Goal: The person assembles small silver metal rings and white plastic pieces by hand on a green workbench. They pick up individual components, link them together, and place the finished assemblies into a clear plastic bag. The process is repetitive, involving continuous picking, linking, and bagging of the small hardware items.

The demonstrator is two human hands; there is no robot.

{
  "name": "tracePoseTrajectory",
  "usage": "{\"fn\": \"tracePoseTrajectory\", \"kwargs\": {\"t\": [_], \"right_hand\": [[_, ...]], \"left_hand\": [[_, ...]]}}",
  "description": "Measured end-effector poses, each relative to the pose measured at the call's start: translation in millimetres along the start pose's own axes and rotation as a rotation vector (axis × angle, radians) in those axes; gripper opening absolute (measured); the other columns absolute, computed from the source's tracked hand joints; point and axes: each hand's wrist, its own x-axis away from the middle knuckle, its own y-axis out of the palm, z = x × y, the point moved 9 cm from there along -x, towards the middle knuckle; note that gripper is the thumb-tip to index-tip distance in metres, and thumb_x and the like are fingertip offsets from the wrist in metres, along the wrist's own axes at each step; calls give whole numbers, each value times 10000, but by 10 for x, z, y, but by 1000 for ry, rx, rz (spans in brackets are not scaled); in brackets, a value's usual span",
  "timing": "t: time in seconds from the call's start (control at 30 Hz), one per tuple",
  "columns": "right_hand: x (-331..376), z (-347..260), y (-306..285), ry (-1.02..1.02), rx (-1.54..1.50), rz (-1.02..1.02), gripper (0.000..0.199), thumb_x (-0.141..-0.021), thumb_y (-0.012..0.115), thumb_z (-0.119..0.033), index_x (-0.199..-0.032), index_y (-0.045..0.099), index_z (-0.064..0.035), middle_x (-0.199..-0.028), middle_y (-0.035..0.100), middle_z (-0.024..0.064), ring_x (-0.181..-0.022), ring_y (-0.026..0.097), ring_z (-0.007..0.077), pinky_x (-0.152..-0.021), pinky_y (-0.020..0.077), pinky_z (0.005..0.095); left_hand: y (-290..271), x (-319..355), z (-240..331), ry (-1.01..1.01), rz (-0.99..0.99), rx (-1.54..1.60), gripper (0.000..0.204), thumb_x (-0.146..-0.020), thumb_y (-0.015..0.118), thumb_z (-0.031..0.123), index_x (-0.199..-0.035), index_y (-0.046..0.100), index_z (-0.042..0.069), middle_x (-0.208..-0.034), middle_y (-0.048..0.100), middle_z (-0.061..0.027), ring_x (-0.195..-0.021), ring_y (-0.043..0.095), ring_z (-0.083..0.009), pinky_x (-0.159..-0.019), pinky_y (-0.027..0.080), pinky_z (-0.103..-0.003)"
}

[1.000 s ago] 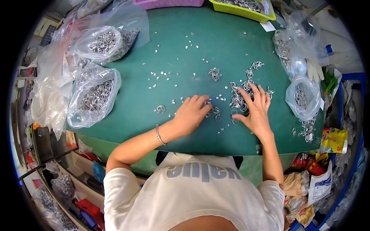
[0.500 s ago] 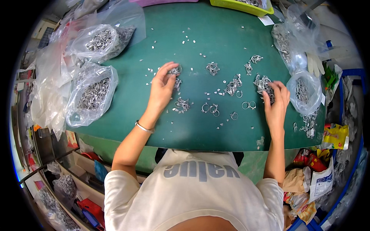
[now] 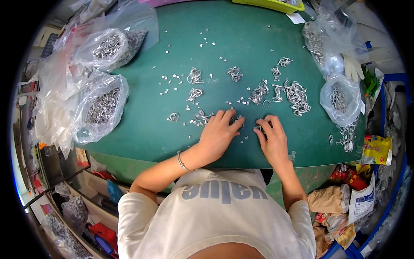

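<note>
Silvery metal rings lie in small heaps on the green table (image 3: 142, 112). My left hand (image 3: 219, 133) rests near the table's front edge, its fingers bent round a few rings (image 3: 237, 124) partly hidden under them. Just to its right, my right hand (image 3: 273, 140) pinches a ring or rings (image 3: 259, 128) between thumb and forefinger; the fingers cover most of what is there. Beyond the left hand is a loose heap of rings (image 3: 201, 117), with two further heaps (image 3: 195, 75) behind. The largest heap (image 3: 297, 98) sits beyond the right hand, beside a smaller one (image 3: 259, 92).
Open clear plastic bags of rings stand at the left (image 3: 102, 105) and right (image 3: 339, 101). Small metal bits (image 3: 176, 76) are scattered about. A yellow-green tray (image 3: 271, 4) is at the far edge, and a white glove (image 3: 353, 67) hangs at the right.
My left hand has come nearer and to the right, away from the left heaps. My right hand has left the largest heap, moving left and nearer. A small bunch now lies beside that heap.
</note>
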Motion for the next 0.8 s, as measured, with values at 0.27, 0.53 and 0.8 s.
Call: {"fn": "tracePoseTrajectory", "kwargs": {"t": [0.27, 0.53, 0.8], "right_hand": [[52, 572, -39, 376, -863, 28, 177, -828, 597, 29, -998, 573, -15, -915, 518, 75, -592, 490, 143, -553, 397, 247], [-169, 609, -21, 538, -1472, 83, 155, -912, 548, -123, -1017, 572, -12, -783, 504, -2, -586, 412, 106, -493, 325, 249], [-447, 323, -136, 144, 81, 138, 257, -765, 689, -83, -981, 567, -16, -688, 559, 135, -559, 532, 270, -515, 418, 356]], "left_hand": [[-76, -71, -378, -293, 1, 865, 295, -824, 566, -21, -1115, 542, 27, -1043, 534, -90, -765, 534, -147, -597, 447, -262], [395, 135, -440, -754, -143, 1748, 332, -799, 626, 31, -1115, 527, 22, -973, 538, -73, -630, 505, -133, -543, 432, -249], [248, 16, -136, -283, -66, 179, 314, -791, 666, 182, -1019, 519, 26, -842, 554, -134, -665, 587, -344, -579, 489, -413]]}}
